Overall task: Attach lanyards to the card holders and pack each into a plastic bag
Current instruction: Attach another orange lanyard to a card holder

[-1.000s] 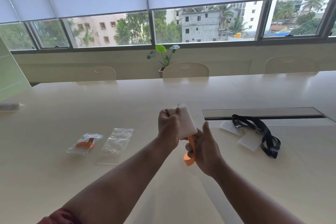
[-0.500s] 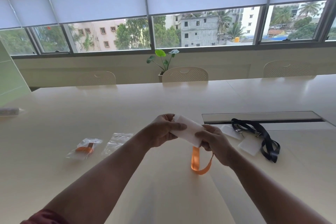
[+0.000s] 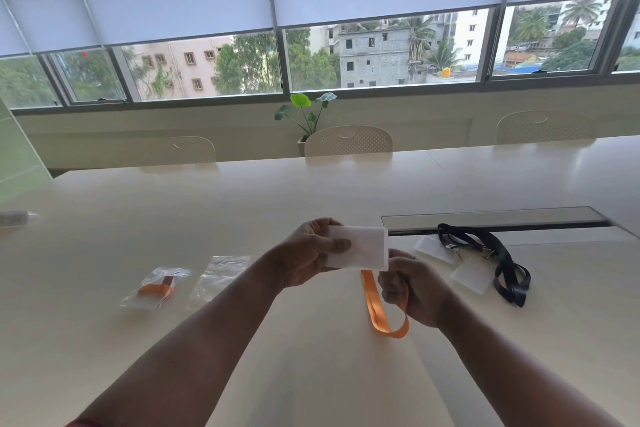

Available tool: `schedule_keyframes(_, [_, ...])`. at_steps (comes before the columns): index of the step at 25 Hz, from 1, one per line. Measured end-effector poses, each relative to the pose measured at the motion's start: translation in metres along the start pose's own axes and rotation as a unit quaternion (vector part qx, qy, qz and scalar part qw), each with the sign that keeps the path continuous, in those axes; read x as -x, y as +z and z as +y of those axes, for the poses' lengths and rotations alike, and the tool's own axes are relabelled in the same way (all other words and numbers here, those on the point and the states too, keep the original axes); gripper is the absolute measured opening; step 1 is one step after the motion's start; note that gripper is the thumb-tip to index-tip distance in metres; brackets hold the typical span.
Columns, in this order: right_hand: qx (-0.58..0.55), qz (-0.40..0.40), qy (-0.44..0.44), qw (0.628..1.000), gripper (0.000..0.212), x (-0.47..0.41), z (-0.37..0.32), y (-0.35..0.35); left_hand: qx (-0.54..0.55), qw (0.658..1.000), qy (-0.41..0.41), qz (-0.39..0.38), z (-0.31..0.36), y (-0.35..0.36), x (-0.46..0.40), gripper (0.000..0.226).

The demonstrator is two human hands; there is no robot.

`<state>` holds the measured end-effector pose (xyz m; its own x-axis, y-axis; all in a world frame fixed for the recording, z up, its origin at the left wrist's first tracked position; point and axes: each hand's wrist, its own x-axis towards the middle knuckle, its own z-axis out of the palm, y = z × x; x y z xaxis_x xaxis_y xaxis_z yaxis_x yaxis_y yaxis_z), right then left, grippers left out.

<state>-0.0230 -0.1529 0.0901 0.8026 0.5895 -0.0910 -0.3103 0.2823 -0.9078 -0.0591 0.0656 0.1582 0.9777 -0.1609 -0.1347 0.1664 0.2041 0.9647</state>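
Left hand (image 3: 308, 253) holds the frosted white rectangular plastic card holder (image 3: 358, 247) above the middle of the pale cream bench (image 3: 173, 204), thumb across its near face, remaining fingers curled behind its left edge. Holder lies lengthwise, clear of the surface.

Right hand (image 3: 412, 288) sits at the holder's lower right corner, fingers curled around the flat orange fabric lanyard (image 3: 375, 305). Lanyard drops from under the holder's bottom edge and loops back up to this hand; whether the loop touches the bench cannot be told.

Toward the left edge: a clear plastic bag containing an orange lanyard and holder (image 3: 156, 288), and just beside it an empty clear plastic bag (image 3: 220, 274), the two apart.

Right of the hands: two more frosted white card holders (image 3: 472, 276) under a tangled black fabric lanyard (image 3: 498, 256), lying against the near edge of a long dark recessed slot (image 3: 491, 217).

Far half of the bench is open up to the row of pale perforated chairs (image 3: 348, 142). Near side below the forearms is bare surface.
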Motion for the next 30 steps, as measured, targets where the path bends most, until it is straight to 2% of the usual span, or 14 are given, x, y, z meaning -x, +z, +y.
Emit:
schedule_keyframes(3, [0.050, 0.015, -0.019, 0.998, 0.019, -0.001, 0.019, 0.001, 0.008, 1.000, -0.007, 0.014, -0.003, -0.001, -0.002, 0.023])
schedule_keyframes(6, [0.091, 0.063, -0.057, 0.992, 0.010, -0.006, 0.036, 0.008, 0.010, 0.999, -0.017, 0.028, -0.010, 0.000, -0.004, 0.023])
schedule_keyframes(9, [0.140, 0.101, -0.058, 0.983, 0.005, -0.012, 0.045, 0.016, 0.013, 0.999, -0.022, 0.037, -0.014, 0.000, -0.006, 0.023])
schedule_keyframes(11, [0.181, 0.097, -0.066, 0.976, 0.013, -0.011, 0.049, 0.022, 0.027, 0.999, -0.022, 0.041, -0.014, -0.002, -0.007, 0.025])
schedule_keyframes(14, [0.283, 0.167, -0.119, 0.937, 0.049, -0.006, 0.050, 0.035, 0.044, 0.998, -0.023, 0.039, -0.013, -0.003, -0.007, 0.027])
schedule_keyframes(15, [0.304, 0.208, -0.156, 0.917, 0.052, -0.006, 0.049, 0.039, 0.047, 0.998, -0.022, 0.038, -0.013, -0.001, -0.006, 0.026])
schedule_keyframes(16, [0.326, 0.249, -0.193, 0.891, 0.048, -0.007, 0.048, 0.041, 0.050, 0.998, -0.021, 0.038, -0.013, 0.000, -0.006, 0.026])
schedule_keyframes(18, [0.370, 0.298, -0.240, 0.847, 0.028, -0.011, 0.046, 0.044, 0.058, 0.997, -0.017, 0.039, -0.013, 0.003, -0.005, 0.027])
schedule_keyframes(20, [0.413, 0.292, -0.249, 0.826, 0.010, -0.014, 0.045, 0.047, 0.072, 0.996, -0.012, 0.043, -0.011, 0.005, -0.003, 0.028])
schedule_keyframes(21, [0.423, 0.280, -0.248, 0.826, 0.017, -0.013, 0.046, 0.048, 0.079, 0.996, -0.010, 0.047, -0.011, 0.005, -0.003, 0.027])
schedule_keyframes(23, [0.391, 0.259, -0.229, 0.853, 0.028, -0.011, 0.047, 0.049, 0.089, 0.995, -0.006, 0.051, -0.011, 0.005, -0.002, 0.023])
schedule_keyframes(25, [0.308, 0.233, -0.181, 0.905, 0.030, -0.010, 0.046, 0.051, 0.093, 0.994, -0.002, 0.055, -0.012, 0.005, -0.002, 0.022])
schedule_keyframes(27, [0.183, 0.170, -0.127, 0.960, 0.029, -0.007, 0.045, 0.052, 0.082, 0.994, 0.005, 0.068, -0.014, 0.003, -0.002, 0.023])
schedule_keyframes(30, [0.045, 0.079, -0.065, 0.994, 0.020, -0.002, 0.041, 0.053, 0.051, 0.994, 0.019, 0.098, -0.018, -0.002, -0.003, 0.022])
